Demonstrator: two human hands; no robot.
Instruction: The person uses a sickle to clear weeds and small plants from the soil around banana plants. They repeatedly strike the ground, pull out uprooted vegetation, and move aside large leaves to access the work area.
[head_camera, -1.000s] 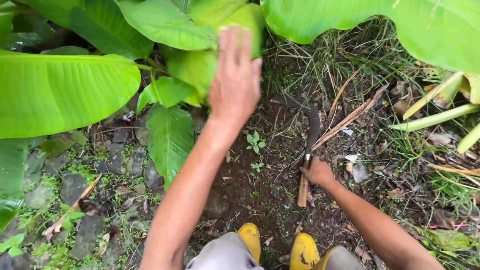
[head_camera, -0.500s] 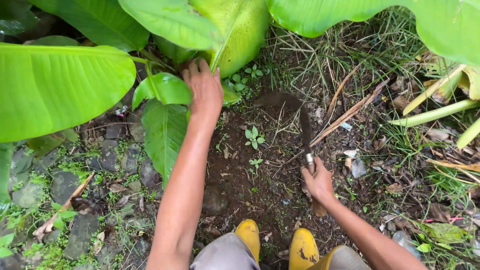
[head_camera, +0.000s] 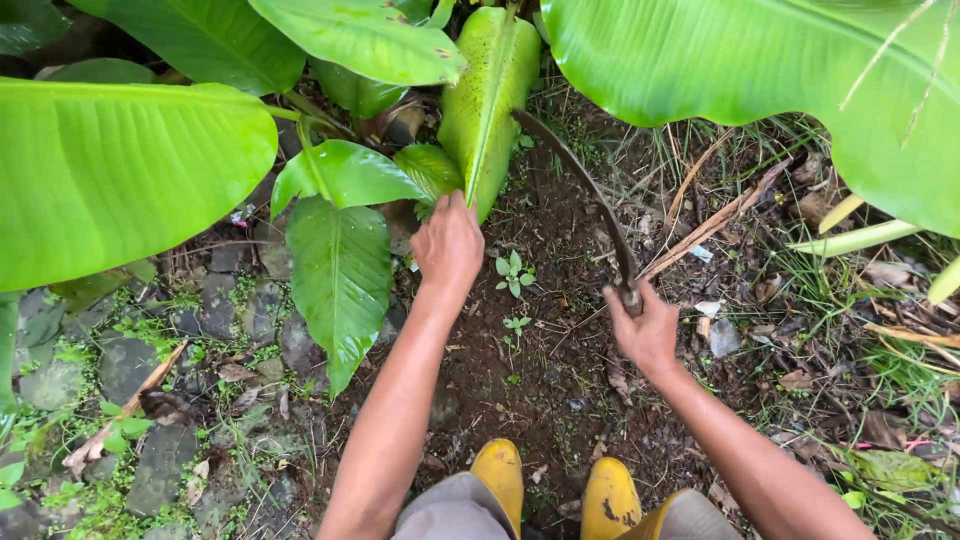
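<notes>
Sickle (head_camera: 590, 195) with a dark curved blade rises from the right hand (head_camera: 648, 330), whose fingers are curled tight around its handle; the blade arcs up and left, its tip near the yellow-green leaf (head_camera: 490, 100). Just beside that leaf's lower end, the left hand (head_camera: 448, 245) has its fingers pressed together, bent down among the young plant's stems. 2 yellow boots (head_camera: 555, 490) stand on the dark soil (head_camera: 540, 380) below.

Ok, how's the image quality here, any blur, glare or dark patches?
Head view: soft, even daylight with no hard shadows; the big leaves are bright, near overexposed; the sickle blade is slightly blurred; both hands, left hand and right hand, look sharp.
</notes>
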